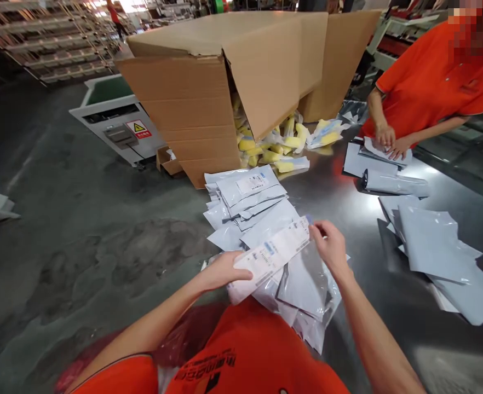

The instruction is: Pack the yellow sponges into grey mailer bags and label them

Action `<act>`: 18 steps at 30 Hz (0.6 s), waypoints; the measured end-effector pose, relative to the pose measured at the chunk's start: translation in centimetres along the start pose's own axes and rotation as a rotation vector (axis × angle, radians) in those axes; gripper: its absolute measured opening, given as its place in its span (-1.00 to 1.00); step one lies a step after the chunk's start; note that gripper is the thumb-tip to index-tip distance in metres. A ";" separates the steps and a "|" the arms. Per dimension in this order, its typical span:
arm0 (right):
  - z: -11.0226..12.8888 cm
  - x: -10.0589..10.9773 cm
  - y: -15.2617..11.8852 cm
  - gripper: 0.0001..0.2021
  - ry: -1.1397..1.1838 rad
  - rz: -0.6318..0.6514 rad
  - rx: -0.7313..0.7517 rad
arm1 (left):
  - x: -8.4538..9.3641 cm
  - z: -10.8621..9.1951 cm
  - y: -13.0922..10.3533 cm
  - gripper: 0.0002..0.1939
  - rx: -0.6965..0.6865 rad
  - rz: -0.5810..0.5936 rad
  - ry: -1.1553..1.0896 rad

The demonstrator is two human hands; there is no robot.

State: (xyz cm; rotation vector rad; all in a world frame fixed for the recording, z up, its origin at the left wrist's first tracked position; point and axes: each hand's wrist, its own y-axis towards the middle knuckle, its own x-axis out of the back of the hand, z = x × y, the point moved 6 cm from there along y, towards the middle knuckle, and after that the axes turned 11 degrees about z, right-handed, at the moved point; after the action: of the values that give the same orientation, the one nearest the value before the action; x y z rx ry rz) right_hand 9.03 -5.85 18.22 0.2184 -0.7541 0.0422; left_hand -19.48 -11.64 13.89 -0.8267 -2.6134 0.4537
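A strip of printed shipping labels (272, 254) stretches between my hands at a slant, its lower end curling as if from a roll. My left hand (224, 271) is closed around the lower-left part, thumb on top. At the upper right end, my right hand (329, 243) pinches the strip's edge between thumb and fingers. Under the strip lie grey-white plastic mailing bags (305, 282), loosely piled near my body. Just beyond them is a stack of filled mailers, the top mailer (252, 186) bearing a label.
A large cardboard box (192, 104) stands at the back, with yellow items in clear bags (286, 142) spilling out. Across the metal table (340, 219) a co-worker's hands (391, 145) press on a mailer. More grey mailers (438, 246) lie at right. A machine with a warning sign (122, 128) stands behind left.
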 end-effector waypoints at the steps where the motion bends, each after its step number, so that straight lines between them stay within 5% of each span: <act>1: -1.9 0.2 1.5 -0.67 -0.012 -0.017 -0.046 | 0.5 1.3 -0.5 -0.69 0.035 0.024 -0.022; 4: -5.1 -2.3 4.9 -0.62 -0.100 0.112 -0.080 | 2.0 4.1 -2.3 -0.59 0.118 -0.001 -0.133; 9: -5.0 -8.8 5.3 -0.55 -0.598 0.384 -0.138 | 3.0 4.5 -3.7 -0.47 0.104 -0.053 -0.246; 13: -3.7 -9.0 4.0 -0.19 -0.764 0.296 -0.249 | 2.4 4.3 -3.1 -0.47 0.085 0.054 -0.283; 18: -3.6 -7.9 2.2 -0.14 -0.617 0.247 -0.241 | 2.0 2.7 -0.9 -0.55 0.016 0.006 -0.294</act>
State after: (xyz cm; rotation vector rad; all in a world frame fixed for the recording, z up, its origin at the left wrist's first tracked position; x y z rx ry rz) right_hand 5.42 -2.64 10.71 -0.1024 -1.3887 0.1203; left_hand -22.53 -11.65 12.32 -0.8170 -2.8702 0.6403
